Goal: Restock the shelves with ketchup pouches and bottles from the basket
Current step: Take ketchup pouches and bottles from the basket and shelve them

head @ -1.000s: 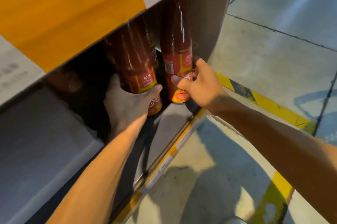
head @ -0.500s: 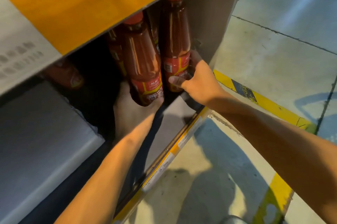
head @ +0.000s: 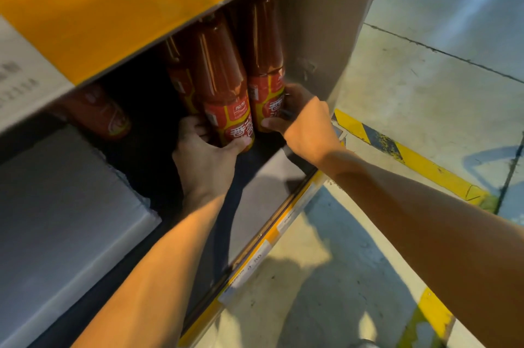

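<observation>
Two tall ketchup bottles with red and yellow labels stand side by side deep in the low shelf bay. My left hand [head: 205,157] grips the base of the nearer ketchup bottle [head: 224,86], thumb across its label. My right hand [head: 302,118] grips the base of the right ketchup bottle [head: 266,64], which stands next to the shelf's grey side wall [head: 326,30]. A third bottle [head: 178,78] stands behind them, partly hidden. Another bottle [head: 105,115] sits further left in the dark. The basket is out of sight.
The upper shelf's yellow and white front strip [head: 119,7] hangs over the bottles' tops. A grey box [head: 65,206] fills the bay's left side. The shelf's front rail [head: 272,237] carries price tags. Yellow-black tape [head: 397,149] marks the concrete floor on the right.
Both bottles have been pushed further back and set upright, side by side, in the bay. My hands have slid down to their bases, and my view has moved closer.
</observation>
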`<state>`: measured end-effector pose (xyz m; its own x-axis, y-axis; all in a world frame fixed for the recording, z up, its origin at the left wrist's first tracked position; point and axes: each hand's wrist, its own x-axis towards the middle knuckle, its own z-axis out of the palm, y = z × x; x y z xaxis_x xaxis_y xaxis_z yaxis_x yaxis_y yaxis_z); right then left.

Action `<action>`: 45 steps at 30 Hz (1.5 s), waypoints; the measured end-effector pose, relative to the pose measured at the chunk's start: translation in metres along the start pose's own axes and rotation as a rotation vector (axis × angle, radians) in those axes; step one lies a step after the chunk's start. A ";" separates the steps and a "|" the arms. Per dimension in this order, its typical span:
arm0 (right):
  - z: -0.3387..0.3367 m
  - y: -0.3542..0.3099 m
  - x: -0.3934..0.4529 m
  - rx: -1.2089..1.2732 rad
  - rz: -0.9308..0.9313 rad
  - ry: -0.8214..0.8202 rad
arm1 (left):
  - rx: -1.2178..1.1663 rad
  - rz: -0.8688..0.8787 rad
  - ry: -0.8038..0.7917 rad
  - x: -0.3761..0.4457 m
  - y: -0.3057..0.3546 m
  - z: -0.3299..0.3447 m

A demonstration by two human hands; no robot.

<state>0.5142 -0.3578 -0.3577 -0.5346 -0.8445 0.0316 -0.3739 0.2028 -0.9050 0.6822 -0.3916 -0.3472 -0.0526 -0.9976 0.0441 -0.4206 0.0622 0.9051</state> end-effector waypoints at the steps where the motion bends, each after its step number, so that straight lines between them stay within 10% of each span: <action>1: 0.002 0.000 0.002 -0.002 -0.009 0.000 | -0.004 -0.001 0.002 0.001 0.000 0.001; 29: -0.033 -0.058 -0.068 -0.120 0.024 -0.025 | 0.295 -0.072 -0.165 -0.043 0.053 -0.033; 36: -0.107 -0.141 -0.169 -0.269 0.057 -0.119 | 0.581 0.051 -0.469 -0.135 0.148 -0.128; 45: -0.165 -0.319 -0.304 -0.205 -0.131 -0.193 | 0.594 0.201 -0.292 -0.259 0.289 -0.320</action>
<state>0.6707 -0.0841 -0.0081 -0.3255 -0.9445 0.0436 -0.5860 0.1653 -0.7933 0.8644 -0.1251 0.0383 -0.3883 -0.9215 -0.0045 -0.7974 0.3335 0.5029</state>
